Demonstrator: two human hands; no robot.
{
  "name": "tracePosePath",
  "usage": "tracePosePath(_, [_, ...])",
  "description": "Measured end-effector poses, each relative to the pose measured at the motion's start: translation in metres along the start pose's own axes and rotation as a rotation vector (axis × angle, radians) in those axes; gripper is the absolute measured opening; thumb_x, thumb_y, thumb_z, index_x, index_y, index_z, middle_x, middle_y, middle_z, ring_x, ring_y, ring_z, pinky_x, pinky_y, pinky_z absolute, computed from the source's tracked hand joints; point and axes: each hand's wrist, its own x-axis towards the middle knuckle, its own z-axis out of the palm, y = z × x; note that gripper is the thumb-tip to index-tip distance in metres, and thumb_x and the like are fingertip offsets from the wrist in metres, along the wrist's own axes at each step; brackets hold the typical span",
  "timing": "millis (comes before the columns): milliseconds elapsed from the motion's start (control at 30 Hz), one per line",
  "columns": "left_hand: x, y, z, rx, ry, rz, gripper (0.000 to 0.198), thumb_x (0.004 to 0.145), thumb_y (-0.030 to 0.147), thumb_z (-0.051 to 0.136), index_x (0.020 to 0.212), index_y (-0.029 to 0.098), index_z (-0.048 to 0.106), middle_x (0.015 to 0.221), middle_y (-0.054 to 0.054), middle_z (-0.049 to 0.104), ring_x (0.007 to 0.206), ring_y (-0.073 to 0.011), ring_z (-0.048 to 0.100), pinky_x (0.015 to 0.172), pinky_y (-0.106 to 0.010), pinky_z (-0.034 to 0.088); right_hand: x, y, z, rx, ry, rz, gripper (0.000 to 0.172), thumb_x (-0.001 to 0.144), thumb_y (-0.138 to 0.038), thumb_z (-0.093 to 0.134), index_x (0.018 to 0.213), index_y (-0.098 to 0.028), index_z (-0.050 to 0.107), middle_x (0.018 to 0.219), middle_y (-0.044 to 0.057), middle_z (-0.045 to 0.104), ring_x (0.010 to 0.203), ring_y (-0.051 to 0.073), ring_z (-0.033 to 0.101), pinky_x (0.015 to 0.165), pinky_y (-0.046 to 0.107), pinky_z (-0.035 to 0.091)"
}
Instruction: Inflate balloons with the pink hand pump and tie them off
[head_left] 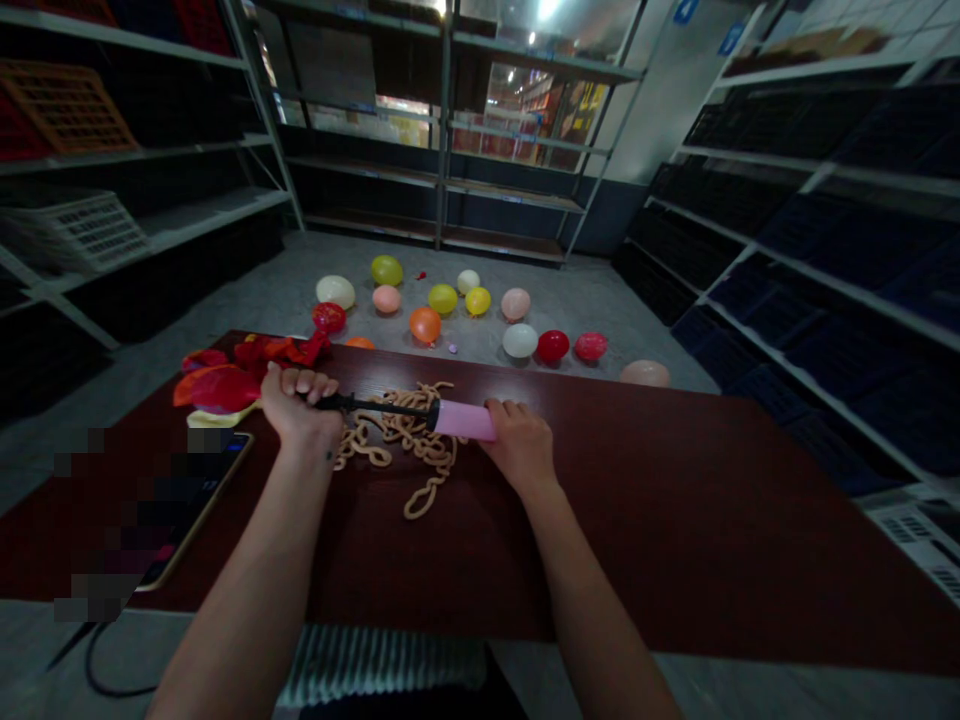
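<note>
A hand-held balloon pump with a pink barrel and a black rod lies level between my hands, above the table. My right hand is wrapped around the barrel's right end. My left hand is closed around the black left end, hiding most of it. Just beyond that hand is a shiny red-and-orange balloon; whether it is joined to the pump I cannot tell. Crumpled red pieces lie behind it, with a pale yellow piece below. Under the rod, a tangled beige cord is heaped on the table.
The dark red-brown table spans the front. A phone lies on its left side, partly blurred out. Several inflated balloons rest on the floor beyond. Shelving racks stand at the back and both sides, some with crates.
</note>
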Motion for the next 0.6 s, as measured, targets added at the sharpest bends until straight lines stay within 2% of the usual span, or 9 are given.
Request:
tracePosePath(100, [-0.002,-0.006,0.001,0.011,-0.046,-0.029,0.045,0.101,0.015,0.028,0.058,0.018,0.016,0.043,0.006,0.023,0.033,-0.0055,0.021,0.041,-0.021,0.023,-0.002,-0.012,-0.002,0.011,-0.016,-0.03,0.032,0.089,-0.035,0.066,0.117,-0.021,0.062,0.106,0.011,0.071,0.099,0.026,0.064,0.074,0.032,0.044])
tracePosePath(233, [-0.006,-0.019,0.002,0.04,-0.107,-0.072,0.046,0.099,0.016,0.037,0.058,0.018,0.014,0.043,0.007,0.023,0.033,-0.0049,0.022,0.041,-0.021,0.023,-0.005,-0.027,-0.001,0.03,-0.007,-0.013,0.027,0.093,-0.036,0.059,0.116,-0.022,0.062,0.105,0.012,0.071,0.097,0.026,0.066,0.072,0.033,0.045])
tracePosePath(400, [-0.016,-0.039,0.006,0.081,-0.13,-0.096,0.047,0.099,0.02,0.038,0.058,0.019,0.016,0.044,0.007,0.023,0.032,-0.005,0.022,0.04,-0.021,0.023,-0.009,-0.04,0.008,0.063,0.026,-0.038,0.032,0.091,-0.037,0.062,0.118,-0.021,0.06,0.105,0.012,0.071,0.095,0.027,0.067,0.072,0.033,0.047])
tracePosePath(467, [-0.019,-0.045,0.007,0.122,-0.122,-0.088,0.048,0.097,0.024,0.045,0.058,0.019,0.018,0.044,0.007,0.028,0.033,-0.005,0.027,0.041,-0.02,0.026,-0.01,-0.043,0.01,0.079,0.009,-0.034,0.035,0.09,-0.037,0.064,0.12,-0.021,0.06,0.107,0.012,0.071,0.095,0.027,0.068,0.072,0.033,0.047])
tracePosePath(600, [-0.021,-0.05,0.006,0.193,-0.043,-0.112,0.05,0.096,0.033,0.05,0.057,0.019,0.023,0.049,0.003,0.046,0.041,-0.0085,0.047,0.049,-0.02,0.039,-0.009,-0.045,0.012,0.109,-0.013,-0.015,0.039,0.089,-0.038,0.066,0.123,-0.021,0.059,0.11,0.011,0.072,0.099,0.025,0.068,0.074,0.031,0.047])
